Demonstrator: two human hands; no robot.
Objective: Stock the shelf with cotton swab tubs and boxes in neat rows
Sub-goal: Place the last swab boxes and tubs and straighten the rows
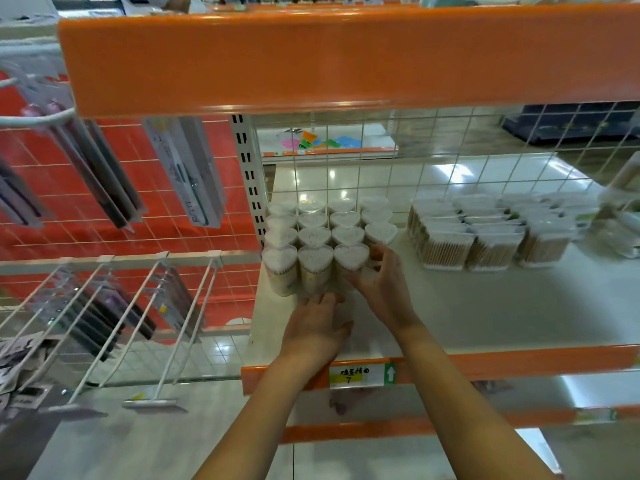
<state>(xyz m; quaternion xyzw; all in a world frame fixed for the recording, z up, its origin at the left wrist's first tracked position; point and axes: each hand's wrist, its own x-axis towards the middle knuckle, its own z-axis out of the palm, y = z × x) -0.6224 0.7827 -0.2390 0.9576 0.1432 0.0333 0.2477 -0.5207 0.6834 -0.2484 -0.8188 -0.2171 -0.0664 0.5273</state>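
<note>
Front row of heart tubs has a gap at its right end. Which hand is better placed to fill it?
Probably the right hand: it already sits at the right end of the front row of heart tubs, beside the gap. The left hand rests lower, before the middle tubs.

A glossy pale tiled floor [346,181] shows through a white wire grid [433,150] and mirrors ceiling lights. To the left hangs a red mesh panel [114,188] with white metal hooks [166,341]. A slotted white post [247,174] stands upright.

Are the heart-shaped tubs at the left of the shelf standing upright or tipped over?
Upright: the heart-shaped tubs show their lids facing up, in rows.
</note>
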